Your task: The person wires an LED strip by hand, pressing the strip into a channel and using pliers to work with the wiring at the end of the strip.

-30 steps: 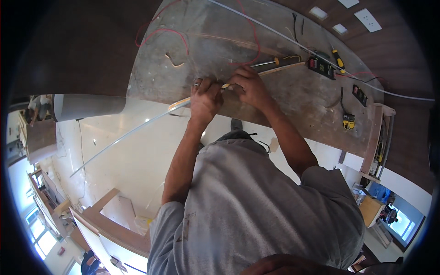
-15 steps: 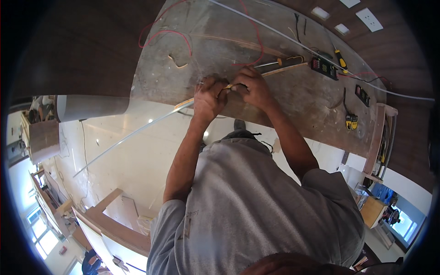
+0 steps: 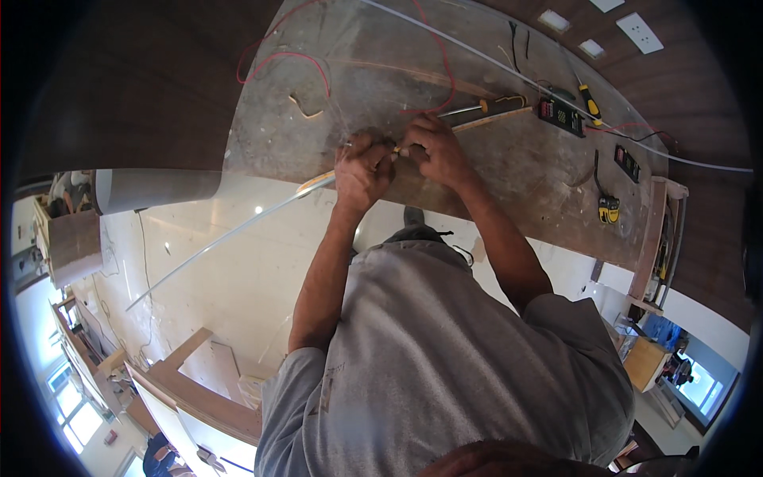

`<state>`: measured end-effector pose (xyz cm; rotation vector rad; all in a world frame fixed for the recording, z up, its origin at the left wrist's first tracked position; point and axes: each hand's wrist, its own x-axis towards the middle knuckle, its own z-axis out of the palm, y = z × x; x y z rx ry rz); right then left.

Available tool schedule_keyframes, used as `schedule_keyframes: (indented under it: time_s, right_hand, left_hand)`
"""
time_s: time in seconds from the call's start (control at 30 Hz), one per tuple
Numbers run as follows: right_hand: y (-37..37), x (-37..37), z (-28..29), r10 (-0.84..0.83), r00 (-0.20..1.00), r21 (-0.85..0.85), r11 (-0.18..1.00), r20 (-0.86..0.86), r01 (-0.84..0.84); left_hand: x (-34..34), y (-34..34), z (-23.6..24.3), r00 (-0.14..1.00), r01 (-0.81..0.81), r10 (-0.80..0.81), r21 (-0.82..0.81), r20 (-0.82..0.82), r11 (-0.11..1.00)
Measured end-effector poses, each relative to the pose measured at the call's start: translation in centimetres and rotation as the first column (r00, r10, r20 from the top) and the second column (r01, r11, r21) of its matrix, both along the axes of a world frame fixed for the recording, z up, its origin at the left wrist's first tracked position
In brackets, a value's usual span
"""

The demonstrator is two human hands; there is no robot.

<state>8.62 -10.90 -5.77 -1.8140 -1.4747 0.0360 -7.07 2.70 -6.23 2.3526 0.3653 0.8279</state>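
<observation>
One bare left hand, curled closed, nearly meets the bare right hand, whose fingers pinch inward; a small yellowish piece is held between them — its exact form hidden by the fingertips. Leftward from under the left hand runs a long, thin, pale-grey strip. Off to the hands' right lie a flat black rectangular package and a smaller black package — printed, but too tiny to read. Beyond the hands, thin red wire is cut off by the upper edge.

1 head-worn fisheye, facing down past torso to workbench.
</observation>
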Motion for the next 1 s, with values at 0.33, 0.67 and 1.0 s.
schedule_keyframes:
  time_s: [0.33, 0.67, 1.0]
  right_hand:
    - [0.6, 0.1, -0.4, -0.001, 1.000, 0.035, 0.999, -0.002, 0.001]
    - [0.6, 0.0, 0.4, 0.004, 1.000, -0.046, 0.999, 0.007, -0.004]
    - [0.3, -0.1, 0.2, 0.000, 1.000, -0.034, 0.999, 0.001, 0.000]
  left_hand:
    - [0.1, 0.0, -0.5, 0.999, 0.002, -0.001, 0.029, -0.043, 1.000]
    - [-0.2, 0.4, 0.3, 0.996, 0.014, -0.022, -0.088, -0.089, 0.996]
    - [-1.0, 1.7, 3.3, 0.982, 0.101, -0.099, 0.001, -0.159, 0.995]
